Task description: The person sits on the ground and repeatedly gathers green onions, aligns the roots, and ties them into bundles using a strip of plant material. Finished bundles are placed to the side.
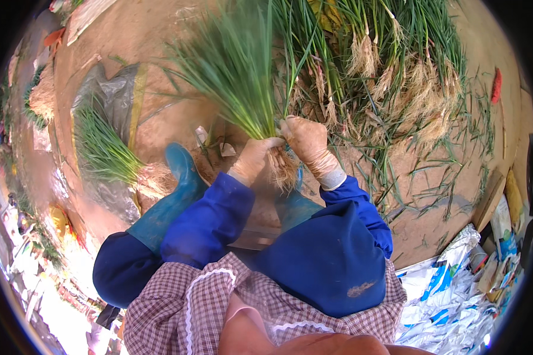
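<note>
My left hand [254,157], in a pale rubber glove, grips a thick bunch of green garlic or scallions [248,95] just above its roots. The leaves fan up and away from me, partly blurred, and the pale roots [282,171] hang below between my boots. My right hand [308,140], gloved the same way, has its fingers curled against the right side of the bunch's stems; its fingertips are partly hidden. To my left, another bunch [106,148] lies with its roots towards my left boot [182,171], on a grey plastic sheet [115,95].
A big heap of the same plants [404,71] lies ahead to the right, roots towards me. Loose leaves [444,182] litter the dirt floor [359,164]. Crumpled white and blue plastic sacks [444,297] lie at right, near a wooden board [489,199]. Another rooted bunch [42,97] is far left.
</note>
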The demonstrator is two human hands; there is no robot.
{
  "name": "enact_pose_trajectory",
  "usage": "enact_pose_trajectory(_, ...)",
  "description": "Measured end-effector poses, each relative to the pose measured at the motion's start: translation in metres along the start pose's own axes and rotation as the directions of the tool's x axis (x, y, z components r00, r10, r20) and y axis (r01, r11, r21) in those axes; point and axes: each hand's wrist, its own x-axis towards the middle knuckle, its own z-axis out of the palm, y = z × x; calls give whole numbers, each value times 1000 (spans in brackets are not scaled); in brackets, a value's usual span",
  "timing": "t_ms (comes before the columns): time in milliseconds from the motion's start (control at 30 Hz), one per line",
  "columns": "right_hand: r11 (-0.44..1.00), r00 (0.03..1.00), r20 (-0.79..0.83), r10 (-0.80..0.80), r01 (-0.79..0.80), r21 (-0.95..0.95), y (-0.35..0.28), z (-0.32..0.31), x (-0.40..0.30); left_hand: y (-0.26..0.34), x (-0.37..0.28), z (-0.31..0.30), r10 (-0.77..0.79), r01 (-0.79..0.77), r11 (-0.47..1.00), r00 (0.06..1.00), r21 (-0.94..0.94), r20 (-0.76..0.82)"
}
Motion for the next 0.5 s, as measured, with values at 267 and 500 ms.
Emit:
enact_pose_trajectory(267, 844, 834, -162, 527, -536, -14, 99, 17, 12, -5, 3, -24, -59, 107, 976, 967, -187, 247)
enact_pose_trajectory(500, 1000, 995, -99, 31, -31, 5, 11, -6, -28, 37, 11, 16, 122, -135, 990, 970, 46, 210)
